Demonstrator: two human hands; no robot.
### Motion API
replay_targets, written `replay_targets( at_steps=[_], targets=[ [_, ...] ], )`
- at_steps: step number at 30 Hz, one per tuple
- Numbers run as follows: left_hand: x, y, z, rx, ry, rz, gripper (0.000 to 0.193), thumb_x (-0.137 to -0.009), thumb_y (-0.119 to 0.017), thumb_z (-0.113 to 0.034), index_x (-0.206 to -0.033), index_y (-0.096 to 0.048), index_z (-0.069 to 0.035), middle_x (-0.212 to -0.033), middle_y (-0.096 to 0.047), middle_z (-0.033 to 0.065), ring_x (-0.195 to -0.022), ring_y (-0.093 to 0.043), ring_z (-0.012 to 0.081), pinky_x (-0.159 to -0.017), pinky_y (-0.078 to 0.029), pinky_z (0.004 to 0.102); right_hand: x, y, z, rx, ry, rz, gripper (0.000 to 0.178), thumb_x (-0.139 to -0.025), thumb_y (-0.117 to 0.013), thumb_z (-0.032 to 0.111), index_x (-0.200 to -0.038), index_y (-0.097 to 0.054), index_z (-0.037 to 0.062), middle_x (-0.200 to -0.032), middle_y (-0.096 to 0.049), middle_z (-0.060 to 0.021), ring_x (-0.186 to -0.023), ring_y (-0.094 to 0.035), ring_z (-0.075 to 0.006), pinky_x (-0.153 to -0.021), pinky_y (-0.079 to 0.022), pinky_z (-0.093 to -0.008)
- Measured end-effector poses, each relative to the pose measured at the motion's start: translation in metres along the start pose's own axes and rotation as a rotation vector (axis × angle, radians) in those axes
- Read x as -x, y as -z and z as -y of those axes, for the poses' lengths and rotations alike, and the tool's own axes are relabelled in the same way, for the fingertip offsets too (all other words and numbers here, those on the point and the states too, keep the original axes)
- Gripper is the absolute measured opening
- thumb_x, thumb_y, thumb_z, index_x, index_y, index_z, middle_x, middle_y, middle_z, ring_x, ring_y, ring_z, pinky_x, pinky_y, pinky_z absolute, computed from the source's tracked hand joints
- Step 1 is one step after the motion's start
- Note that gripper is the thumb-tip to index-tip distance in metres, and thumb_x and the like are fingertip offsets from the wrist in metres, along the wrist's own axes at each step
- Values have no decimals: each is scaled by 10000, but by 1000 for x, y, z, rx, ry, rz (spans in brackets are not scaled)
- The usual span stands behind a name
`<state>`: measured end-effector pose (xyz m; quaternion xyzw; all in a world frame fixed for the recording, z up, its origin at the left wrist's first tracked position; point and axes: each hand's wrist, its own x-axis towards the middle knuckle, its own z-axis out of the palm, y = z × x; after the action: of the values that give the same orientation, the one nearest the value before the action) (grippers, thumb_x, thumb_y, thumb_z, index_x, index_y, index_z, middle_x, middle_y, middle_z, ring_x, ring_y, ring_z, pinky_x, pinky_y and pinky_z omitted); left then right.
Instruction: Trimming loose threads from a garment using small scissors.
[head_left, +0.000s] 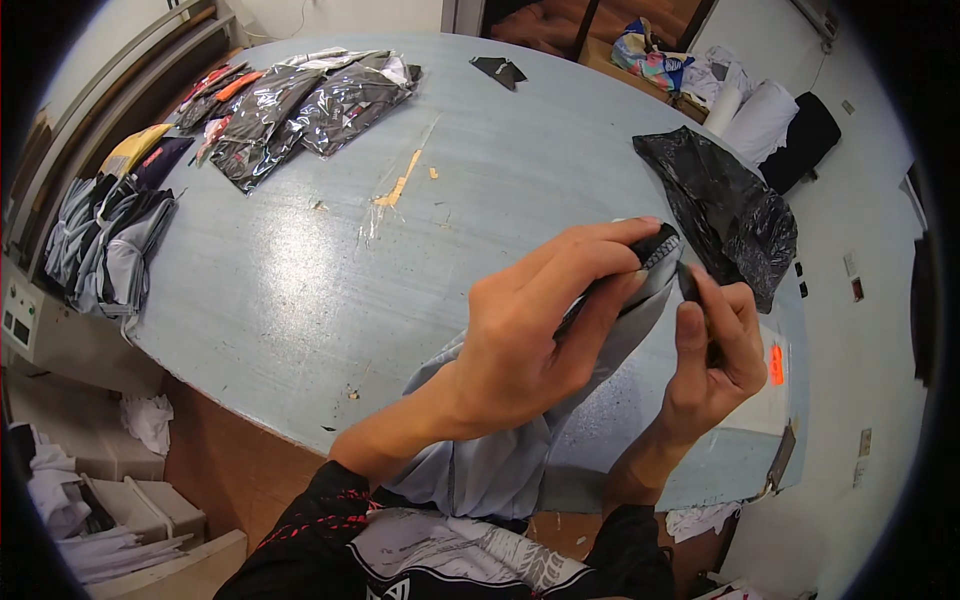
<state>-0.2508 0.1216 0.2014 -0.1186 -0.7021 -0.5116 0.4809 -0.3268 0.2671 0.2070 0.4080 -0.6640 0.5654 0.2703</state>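
Note:
My left hand point(530, 325) pinches the edge of a light grey garment point(490, 465), holding it up over the near side of the table. A black band with a stitched, overlocked seam shows at its fingertips. The rest of the cloth hangs down towards my body and lies partly behind my left forearm. Just right of that raised edge, my right hand point(718, 365) is closed around a small dark pointed tool point(687, 284). The tool's tip is close to the seam; I cannot tell whether it touches. Most of the tool is hidden in my fingers.
The blue-grey table point(480, 190) has a worn patch mid-surface. Clear-bagged dark garments point(310, 110) lie far left, folded grey garments point(115, 245) at the left edge. A black plastic bag point(720, 205) sits right, a black scrap point(498, 70) far back, white rolls point(760, 120) back right.

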Motion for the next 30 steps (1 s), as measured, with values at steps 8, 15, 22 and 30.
replay_targets(
  at_steps=[8, 15, 22, 30],
  targets=[
    [1, 0, 2, 15, 0, -13, 104, -866, -551, 100, -962, -572, 64, -1124, -638, 224, -942, -639, 187, -787, -507, 258, -5, 15, -5, -40, -31, -89, 263, -787, -712, 57, -1027, -691, -48, -733, -468, 4, -616, -373, -55, -538, -238, -190],
    [2, -2, -1, -14, -27, 11, 116, -856, -558, 105, -964, -573, 65, -1105, -644, 228, -915, -654, 205, -786, -519, 275, -3, 11, 7, -1, 4, 44, 296, -743, -751, 56, -1026, -705, -17, -712, -461, 8, -597, -370, -61, -522, -240, -195],
    [2, 0, 0, -26, -36, 25, 113, -852, -567, 103, -958, -574, 66, -1100, -646, 226, -903, -655, 201, -774, -519, 272, -4, 11, 6, 67, 13, 1, 243, -758, -746, 58, -987, -714, -17, -707, -484, 4, -589, -373, -60, -511, -247, -199],
    [-4, 6, -3, 369, 311, 110, 40, -924, -525, 15, -956, -535, 38, -1181, -607, 233, -949, -612, 148, -795, -487, 227, -6, 13, -22, -648, -428, 128, 475, -884, -635, 295, -1188, -535, -56, -761, -432, 59, -565, -329, -3, -468, -194, -153]
  ],
)
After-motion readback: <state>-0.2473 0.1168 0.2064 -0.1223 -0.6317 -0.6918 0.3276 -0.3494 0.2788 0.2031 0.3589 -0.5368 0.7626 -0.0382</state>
